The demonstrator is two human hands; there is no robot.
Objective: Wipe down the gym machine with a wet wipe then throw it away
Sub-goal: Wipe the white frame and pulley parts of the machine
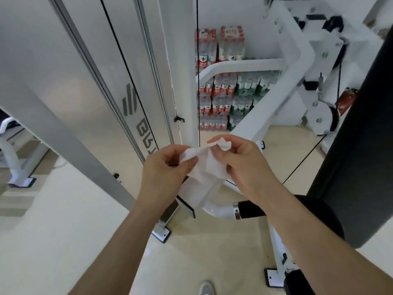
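Note:
A white wet wipe (pixel 207 167) hangs between both hands in the middle of the view, partly unfolded, its lower part drooping. My left hand (pixel 164 169) pinches its left edge with thumb and fingers. My right hand (pixel 240 162) pinches the crumpled upper right corner. Behind and around them stands the white gym machine (pixel 276 99) with its grey shroud panel (pixel 63 67), black cables and pulleys. A white bar with a black grip (pixel 251 209) passes just under my right forearm.
A black upright pad (pixel 361 145) and a round black seat (pixel 319 213) fill the right side. Stacked packs of bottled water (pixel 223 99) stand against the back wall. The machine's feet (pixel 162 234) rest on a beige floor. My shoe tip (pixel 206 288) shows at the bottom.

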